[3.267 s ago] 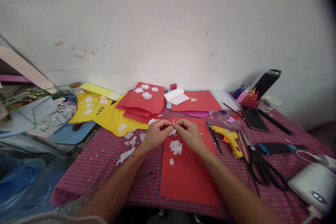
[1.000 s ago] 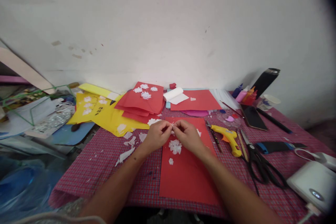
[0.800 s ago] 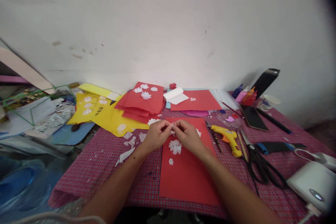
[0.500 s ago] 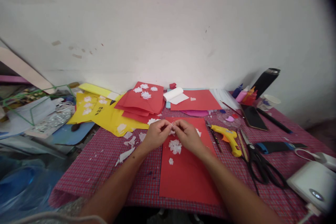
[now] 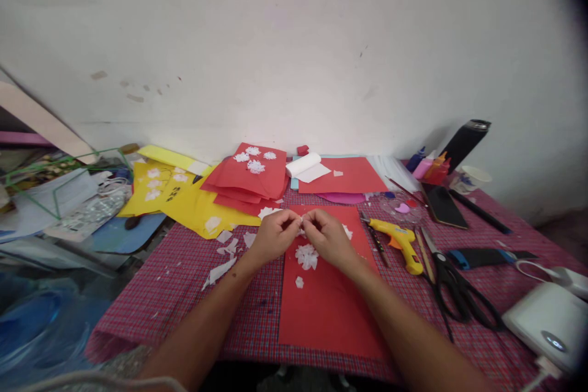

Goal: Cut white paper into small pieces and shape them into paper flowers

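My left hand [image 5: 277,232] and my right hand [image 5: 327,234] meet fingertip to fingertip above the upper part of a red paper sheet [image 5: 328,318]. Both are closed in a pinch on a small piece of white paper [image 5: 302,220], mostly covered by the fingers. Just below them on the red sheet lies a ruffled white paper flower [image 5: 307,256], with a small white paper cutout [image 5: 299,282] under it. More white paper shows beside each hand, partly hidden. White paper scraps [image 5: 219,272] lie on the checked cloth left of the sheet.
To the right are a yellow glue gun [image 5: 399,241], black scissors [image 5: 459,288], a utility knife [image 5: 487,257], a phone [image 5: 444,205] and a white box-shaped device [image 5: 539,324]. Behind stand a stack of red paper [image 5: 229,182] with white flowers, a white paper roll [image 5: 303,165] and a black flask [image 5: 466,141].
Hardly anything differs. Both hands stay in the same pinch at the same spot, with only a very slight shift of the fingers.
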A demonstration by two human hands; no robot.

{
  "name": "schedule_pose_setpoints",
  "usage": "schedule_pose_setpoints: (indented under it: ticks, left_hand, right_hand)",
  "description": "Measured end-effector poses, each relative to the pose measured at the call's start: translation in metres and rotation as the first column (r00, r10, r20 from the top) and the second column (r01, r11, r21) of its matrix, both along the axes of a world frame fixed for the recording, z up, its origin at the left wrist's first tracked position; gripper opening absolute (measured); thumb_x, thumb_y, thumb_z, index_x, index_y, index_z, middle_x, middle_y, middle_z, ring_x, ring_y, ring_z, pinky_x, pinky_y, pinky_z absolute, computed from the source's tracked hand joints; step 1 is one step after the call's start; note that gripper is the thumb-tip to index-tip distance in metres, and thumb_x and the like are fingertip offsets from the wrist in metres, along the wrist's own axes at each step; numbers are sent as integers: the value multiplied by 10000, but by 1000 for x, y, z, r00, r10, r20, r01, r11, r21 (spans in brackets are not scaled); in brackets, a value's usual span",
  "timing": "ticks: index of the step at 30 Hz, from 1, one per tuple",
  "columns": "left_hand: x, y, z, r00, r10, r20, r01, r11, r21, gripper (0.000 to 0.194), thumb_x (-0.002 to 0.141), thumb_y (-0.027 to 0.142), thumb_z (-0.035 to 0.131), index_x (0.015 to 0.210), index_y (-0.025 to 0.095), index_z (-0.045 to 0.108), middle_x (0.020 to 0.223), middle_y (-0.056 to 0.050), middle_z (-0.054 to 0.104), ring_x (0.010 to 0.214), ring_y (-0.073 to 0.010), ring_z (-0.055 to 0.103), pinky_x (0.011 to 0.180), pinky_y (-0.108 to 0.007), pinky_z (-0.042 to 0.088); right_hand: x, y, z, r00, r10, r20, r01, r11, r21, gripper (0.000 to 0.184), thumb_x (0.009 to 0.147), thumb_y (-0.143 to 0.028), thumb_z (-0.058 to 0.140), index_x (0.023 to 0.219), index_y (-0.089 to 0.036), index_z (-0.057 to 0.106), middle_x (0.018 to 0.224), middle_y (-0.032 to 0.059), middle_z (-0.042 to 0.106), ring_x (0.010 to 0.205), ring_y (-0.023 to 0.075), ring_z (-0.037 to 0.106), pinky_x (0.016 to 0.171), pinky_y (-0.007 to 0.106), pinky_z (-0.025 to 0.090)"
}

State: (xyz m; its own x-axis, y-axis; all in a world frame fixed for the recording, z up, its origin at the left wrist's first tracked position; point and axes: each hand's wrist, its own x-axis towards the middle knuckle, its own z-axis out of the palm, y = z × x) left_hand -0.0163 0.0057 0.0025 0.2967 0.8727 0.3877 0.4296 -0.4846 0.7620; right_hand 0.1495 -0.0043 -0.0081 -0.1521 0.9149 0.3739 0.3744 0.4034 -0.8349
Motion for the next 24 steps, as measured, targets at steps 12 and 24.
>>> schedule_pose_setpoints:
  ticks: [12,24]
  left_hand:
    - [0,-1,-1,1000,2,-22,-2,1000,17,189,893,241,506,743,177,601,705,12,621,669,-118,544,644,-233,395]
    - [0,0,0,1000,-2,29,3,999,-32,193,894,257,512,751,165,604,726,5,632,680,-114,546,648,-224,400]
  right_hand:
    - [0,0,0,1000,-7,-17,6,1000,-27,146,889,-248,529,761,-188,566,708,-16,587,639,131,513,596,231,380]
    - [1,1,-1,1000,6,16,-6,1000,16,160,907,-233,506,760,-189,550,703,-21,576,637,127,505,596,231,364]
